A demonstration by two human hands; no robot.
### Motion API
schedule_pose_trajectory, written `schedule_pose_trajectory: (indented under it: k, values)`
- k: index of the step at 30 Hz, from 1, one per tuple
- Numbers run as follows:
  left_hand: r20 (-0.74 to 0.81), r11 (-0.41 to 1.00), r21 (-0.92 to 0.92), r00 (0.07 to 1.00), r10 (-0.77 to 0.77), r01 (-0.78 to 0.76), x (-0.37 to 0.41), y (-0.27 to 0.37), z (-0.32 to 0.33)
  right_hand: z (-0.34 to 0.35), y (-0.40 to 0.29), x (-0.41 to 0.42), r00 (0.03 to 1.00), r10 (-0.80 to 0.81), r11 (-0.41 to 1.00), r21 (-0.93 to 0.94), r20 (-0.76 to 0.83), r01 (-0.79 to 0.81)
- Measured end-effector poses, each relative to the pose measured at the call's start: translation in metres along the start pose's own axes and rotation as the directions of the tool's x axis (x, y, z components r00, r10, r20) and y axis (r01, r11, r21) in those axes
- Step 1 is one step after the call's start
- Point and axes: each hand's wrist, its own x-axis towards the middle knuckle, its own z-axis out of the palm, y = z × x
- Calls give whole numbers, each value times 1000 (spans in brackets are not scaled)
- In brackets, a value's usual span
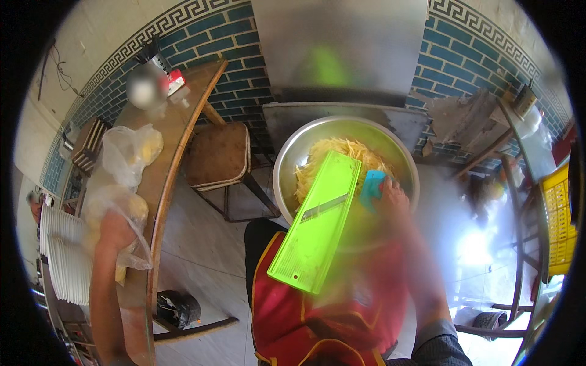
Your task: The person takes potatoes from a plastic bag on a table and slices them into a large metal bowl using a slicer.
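A large steel basin (pixel 287 151) stands before me, with a heap of pale yellow shreds (pixel 320 151) in it. Across its near rim leans a bright green mandoline slicer (pixel 320 238), its slanted metal blade facing up and its lower end over my red apron (pixel 279 297). Over the basin's right side, my right hand (pixel 394 196) grips a blue plastic hand guard (pixel 371 187). Out to the left, my left hand (pixel 116 231) is at the mouth of a clear plastic bag (pixel 142 247) of pale yellow pieces on the table; its fingers are hidden in the bag.
On the wooden table (pixel 176 146) at left are a second plastic bag (pixel 130 153) and stacked white plates (pixel 68 265). A brown-seated stool (pixel 217 153) stands between table and basin. A black bin (pixel 178 309) sits below the table edge. At far right is a yellow plastic basket (pixel 558 219).
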Motion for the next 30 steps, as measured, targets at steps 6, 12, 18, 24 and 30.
schedule_pose_trajectory:
  k: [6,12,18,24,30]
  values:
    - [386,933,-342,922,28,115,28,-11,-19,7,-1,7,999,-36,999,23,-40,37]
    - [261,975,-205,955,143,-90,40,-25,-13,-33,3,9,987,47,775,617,156,-134]
    - [350,972,-234,930,108,-25,43,-7,-22,-45,3,-16,876,-410,-373,831,252,-413]
    - [229,998,-42,972,52,-43,37,-11,-7,-28,-6,-32,880,-417,-533,723,228,-440]
    - [-52,957,227,983,-176,183,16,-17,-43,-21,-16,-28,874,-393,-447,772,285,-452]
